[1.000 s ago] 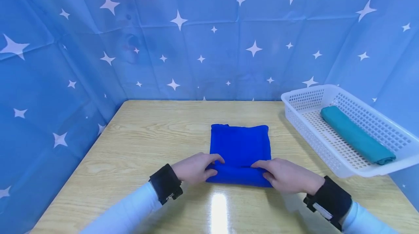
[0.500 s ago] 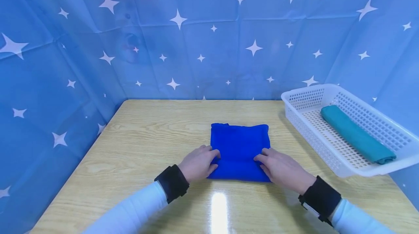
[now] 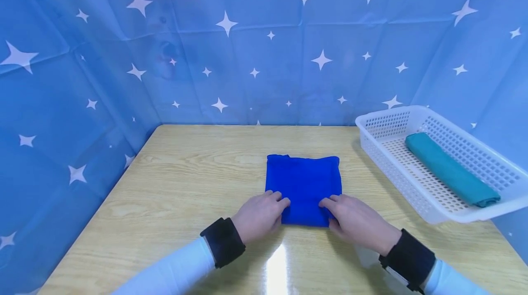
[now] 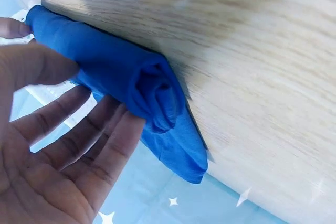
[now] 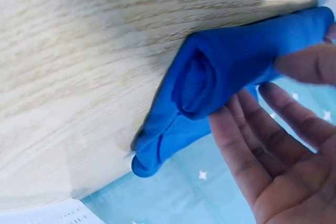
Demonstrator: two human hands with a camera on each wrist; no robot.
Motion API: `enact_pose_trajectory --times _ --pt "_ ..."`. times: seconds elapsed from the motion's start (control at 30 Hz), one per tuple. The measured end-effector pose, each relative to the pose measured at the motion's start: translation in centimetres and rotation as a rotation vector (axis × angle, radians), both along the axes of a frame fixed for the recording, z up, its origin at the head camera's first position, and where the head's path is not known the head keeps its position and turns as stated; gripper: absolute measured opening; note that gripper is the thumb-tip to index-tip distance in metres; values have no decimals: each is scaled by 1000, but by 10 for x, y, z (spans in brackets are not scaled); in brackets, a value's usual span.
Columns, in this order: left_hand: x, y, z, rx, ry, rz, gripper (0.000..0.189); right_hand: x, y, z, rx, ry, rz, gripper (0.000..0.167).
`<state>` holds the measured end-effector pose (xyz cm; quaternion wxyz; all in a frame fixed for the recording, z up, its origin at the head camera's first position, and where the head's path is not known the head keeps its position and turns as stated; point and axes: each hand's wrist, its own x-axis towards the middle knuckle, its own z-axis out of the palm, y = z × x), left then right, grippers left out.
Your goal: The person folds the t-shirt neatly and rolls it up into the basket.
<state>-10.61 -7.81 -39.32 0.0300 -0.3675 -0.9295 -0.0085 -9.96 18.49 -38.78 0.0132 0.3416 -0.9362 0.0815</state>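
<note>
A blue cloth (image 3: 305, 178) lies on the wooden table, flat at its far part and rolled up along the near edge. The coiled ends of the roll show in the left wrist view (image 4: 157, 95) and the right wrist view. My left hand (image 3: 260, 215) holds the left part of the roll between thumb and fingers. At the right end, my right hand (image 3: 359, 219) grips the roll (image 5: 231, 61) likewise, thumb on the near side and fingertips against the far side. In the head view the backs of both hands cover parts of the near edge.
A white perforated basket (image 3: 396, 185) stands at the right side of the table (image 3: 198, 162). Inside it lies a folded or rolled teal cloth (image 3: 449, 169). A blue curtain with white stars (image 3: 255, 47) hangs behind the table and along the left.
The near edge of the blue cloth has rolled a little farther away from me. My left hand has moved inward to the right along the roll; the right hand has shifted only slightly.
</note>
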Motion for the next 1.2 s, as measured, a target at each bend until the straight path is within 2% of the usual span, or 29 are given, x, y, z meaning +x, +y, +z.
enact_pose_trajectory --times 0.17,0.37,0.53,0.7,0.83,0.9,1.0,1.1,1.2 --pt "3 -1 2 -20 5 -14 28 3 0 -1 18 22 17 40" --pt "3 1 -1 -132 25 1 39 4 -3 -8 56 96 15 42" --pt "-4 1 -2 -177 -14 31 43 0 -5 -8 96 68 -2 41" --pt "-10 -4 2 -116 -111 58 47 -5 -2 -5 82 17 -15 45" --pt "-12 -12 10 -17 -183 37 43 -5 3 3 35 -31 -3 42" --pt "-13 -18 14 45 -242 21 39 -5 6 9 5 -71 11 39" --pt "-15 -25 21 125 -366 21 34 -8 10 16 -38 -171 32 37" --pt "-18 -31 27 186 -494 39 34 -12 13 21 -80 -317 37 37" --pt "-21 -33 29 226 -586 66 35 -19 16 21 -122 -440 27 37"
